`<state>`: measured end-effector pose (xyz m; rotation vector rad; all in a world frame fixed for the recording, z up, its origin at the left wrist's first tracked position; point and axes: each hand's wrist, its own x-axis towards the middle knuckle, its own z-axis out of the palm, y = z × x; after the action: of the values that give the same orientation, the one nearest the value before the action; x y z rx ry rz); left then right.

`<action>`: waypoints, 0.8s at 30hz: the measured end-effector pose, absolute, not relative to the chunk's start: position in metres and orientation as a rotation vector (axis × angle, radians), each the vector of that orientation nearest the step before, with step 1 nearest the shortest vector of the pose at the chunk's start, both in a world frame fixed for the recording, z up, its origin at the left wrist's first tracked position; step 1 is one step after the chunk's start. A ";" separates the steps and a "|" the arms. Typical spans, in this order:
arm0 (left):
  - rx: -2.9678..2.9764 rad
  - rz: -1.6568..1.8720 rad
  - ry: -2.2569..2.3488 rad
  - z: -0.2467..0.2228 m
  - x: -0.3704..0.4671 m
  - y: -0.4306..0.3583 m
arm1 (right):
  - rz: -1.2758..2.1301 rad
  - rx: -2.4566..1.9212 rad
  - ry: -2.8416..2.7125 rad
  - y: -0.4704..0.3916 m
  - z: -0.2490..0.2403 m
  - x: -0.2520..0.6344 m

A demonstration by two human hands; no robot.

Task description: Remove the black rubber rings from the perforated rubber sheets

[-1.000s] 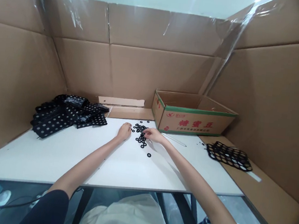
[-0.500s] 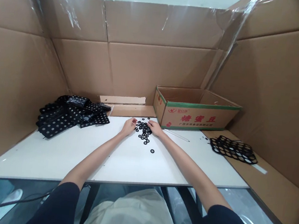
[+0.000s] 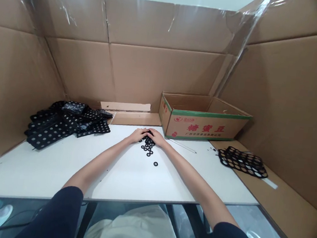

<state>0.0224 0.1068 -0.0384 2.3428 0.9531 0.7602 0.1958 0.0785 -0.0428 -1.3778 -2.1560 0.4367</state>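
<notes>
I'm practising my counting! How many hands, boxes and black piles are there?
Bare left hand and right hand: 2
Open brown cardboard box with green edges: 1
Pile of black, pale-dotted sheets: 1
Pile of black sheets with round holes: 1
Pile of small black rings, partly hidden: 1
Total: 6

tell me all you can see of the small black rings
The small black rings look round and flat with greyish centres, perhaps rubber or plastic. They lie loosely clustered on the white table, some seemingly touching. The left hand and right hand meet over the far end, hiding part. One ring sits apart, nearer the person.
</notes>
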 end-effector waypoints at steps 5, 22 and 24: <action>1.981 0.962 0.948 -0.039 0.023 0.074 | 0.573 -1.158 -2.099 0.041 -0.043 0.202; 1.863 1.434 1.365 -0.037 0.024 0.034 | 0.007 -1.554 -2.348 0.009 -0.025 0.155; 1.832 1.455 1.434 -0.036 0.022 0.033 | -0.017 -1.561 -2.342 0.008 -0.023 0.154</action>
<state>0.0225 0.0326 -0.0358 1.8322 1.4337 1.4547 0.1541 0.0082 -0.0234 -1.5607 -2.3423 -0.0171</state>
